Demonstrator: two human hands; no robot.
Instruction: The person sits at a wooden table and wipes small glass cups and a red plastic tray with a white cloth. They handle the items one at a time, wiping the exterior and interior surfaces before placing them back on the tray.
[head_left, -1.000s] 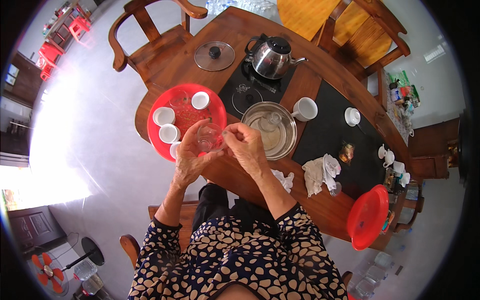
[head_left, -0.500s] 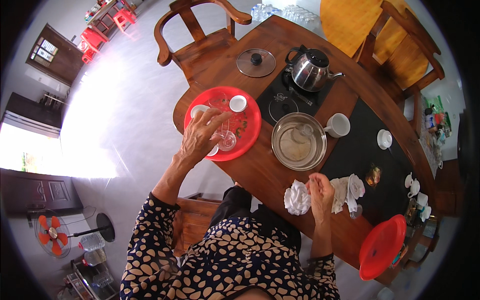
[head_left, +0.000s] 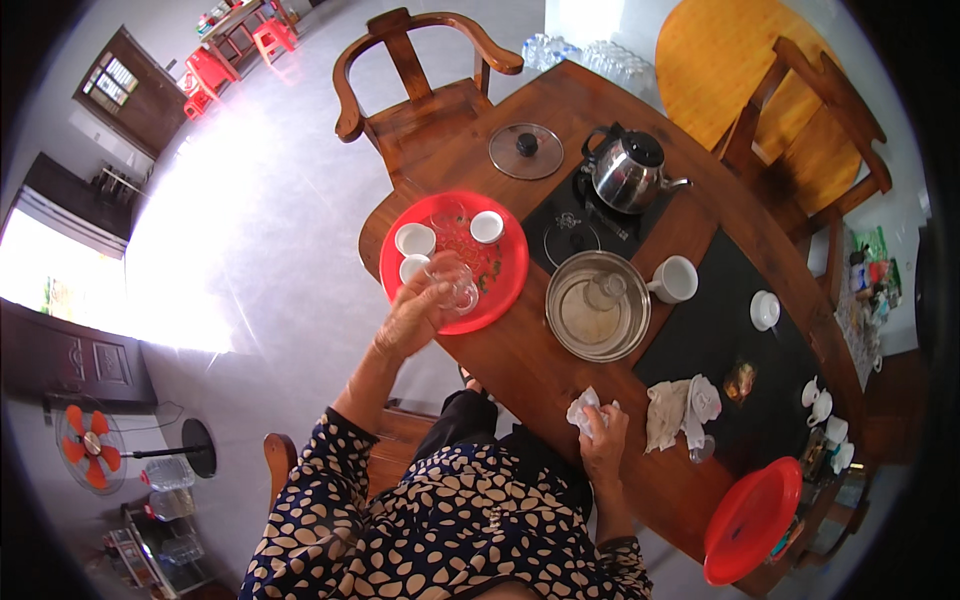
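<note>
head view. the left hand (head_left: 415,318) is raised over the near edge of a red tray (head_left: 512,285), fingers curled around a clear glass (head_left: 458,290) and grasping it; the glass hangs just above the tray's near part. on the tray stand three white cups (head_left: 414,239), two side by side at its left and one at its far side, apart from the glass. the right hand (head_left: 603,447) rests on the near edge of the wooden table (head_left: 520,360), fingers clenched on a crumpled white tissue (head_left: 583,410). just right of that hand lies a white cloth (head_left: 678,408) on a black mat (head_left: 735,340). a steel bowl (head_left: 598,319) with a small clear piece inside sits between tray and mat, near the tray but not touching it. a white mug (head_left: 677,279) stands just beside the bowl's right rim. beyond the bowl a steel kettle (head_left: 631,172) sits on a black hob (head_left: 585,220), and a glass lid (head_left: 526,151) lies flat to its left. a red bin (head_left: 750,520) stands at the table's near right end. a wooden chair (head_left: 420,90) stands at the far side.
</note>
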